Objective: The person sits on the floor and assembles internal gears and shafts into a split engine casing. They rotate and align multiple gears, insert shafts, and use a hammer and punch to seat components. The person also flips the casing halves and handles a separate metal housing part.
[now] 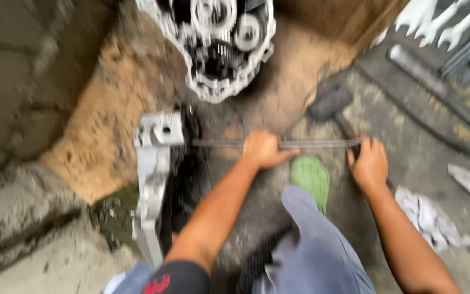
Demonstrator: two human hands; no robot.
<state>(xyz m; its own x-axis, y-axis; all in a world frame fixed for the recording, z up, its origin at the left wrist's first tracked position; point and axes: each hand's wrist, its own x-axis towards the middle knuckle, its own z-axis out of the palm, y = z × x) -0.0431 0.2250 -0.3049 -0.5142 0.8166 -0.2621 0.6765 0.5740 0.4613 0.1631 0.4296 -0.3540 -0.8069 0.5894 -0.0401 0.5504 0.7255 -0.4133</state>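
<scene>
A long dark metal bar [218, 144] lies level across the middle of the view. My left hand [264, 149] grips it near its middle. My right hand [369, 163] holds its right end. The bar's left tip reaches a silver metal engine part [152, 163] that stands on edge at the left. An open engine case [218, 43] with gears showing sits on the ground above. The picture is blurred.
A hammer [333, 106] lies just beyond the bar. Several spanners [436, 22] and a pipe [425, 76] rest at the top right. Crumpled rags [431, 218] lie at the right. My green shoe [310, 177] stands between my hands. Stone slabs [23, 109] fill the left.
</scene>
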